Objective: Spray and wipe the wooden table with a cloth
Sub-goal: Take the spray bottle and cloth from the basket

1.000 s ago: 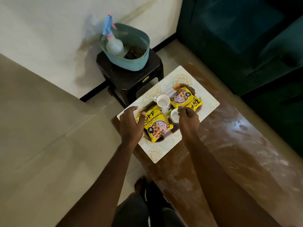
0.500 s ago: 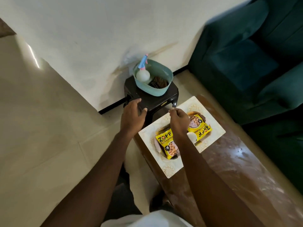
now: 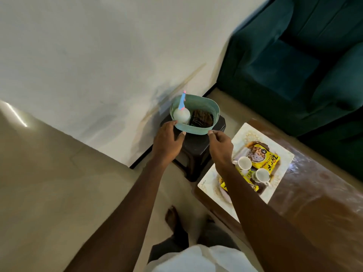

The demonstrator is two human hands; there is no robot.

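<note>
A teal basket (image 3: 208, 103) stands on a dark stool (image 3: 196, 146) by the wall. In it are a white spray bottle (image 3: 181, 114) with a blue and pink nozzle and a folded brown cloth (image 3: 202, 118). My left hand (image 3: 167, 142) touches the basket's near left corner with fingers and thumb spread. My right hand (image 3: 220, 144) has its loosely curled fingertips at the near right edge. The wooden table (image 3: 314, 193), streaked with pale dust, lies to the right.
A patterned tray (image 3: 280, 154) sits on the table's near end with two white cups (image 3: 244, 162) and yellow snack packets (image 3: 263, 160). A dark green sofa (image 3: 294, 65) stands behind the table. My bare foot (image 3: 172, 218) is on the tiled floor.
Both hands left the tray and reached forward to the basket on the stool. My view swung left and up toward the wall.
</note>
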